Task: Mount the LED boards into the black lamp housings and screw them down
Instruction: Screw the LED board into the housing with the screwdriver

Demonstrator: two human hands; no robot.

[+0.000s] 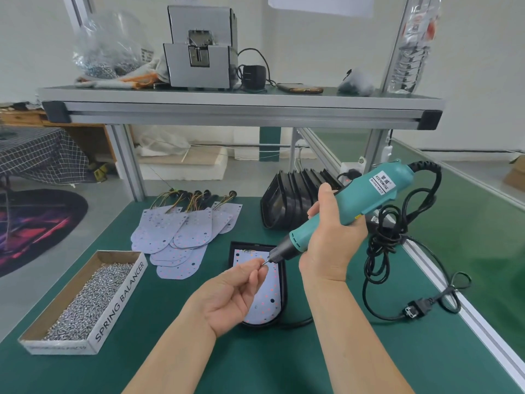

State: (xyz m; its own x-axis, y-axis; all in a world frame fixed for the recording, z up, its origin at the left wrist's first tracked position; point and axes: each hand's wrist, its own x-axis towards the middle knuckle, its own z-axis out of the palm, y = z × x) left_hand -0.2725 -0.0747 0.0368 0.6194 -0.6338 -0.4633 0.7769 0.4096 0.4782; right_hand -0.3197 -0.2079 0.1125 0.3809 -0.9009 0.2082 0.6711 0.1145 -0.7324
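A black lamp housing (284,282) lies on the green mat with a white LED board (267,302) seated in it. My right hand (332,243) grips a teal electric screwdriver (369,194), its tip slanting down to the left above the board. My left hand (233,294) hovers over the board and pinches a small screw (264,263) against the driver's tip. More LED boards (181,234) with wires lie fanned out to the left. A row of empty black housings (292,200) stands behind.
A cardboard box (119,297) marked SPRING BALANCER holds several loose screws at the left. The screwdriver's black cable (397,251) coils at the right with its plug on the mat. An aluminium shelf (241,106) overhead carries a screw feeder (199,49).
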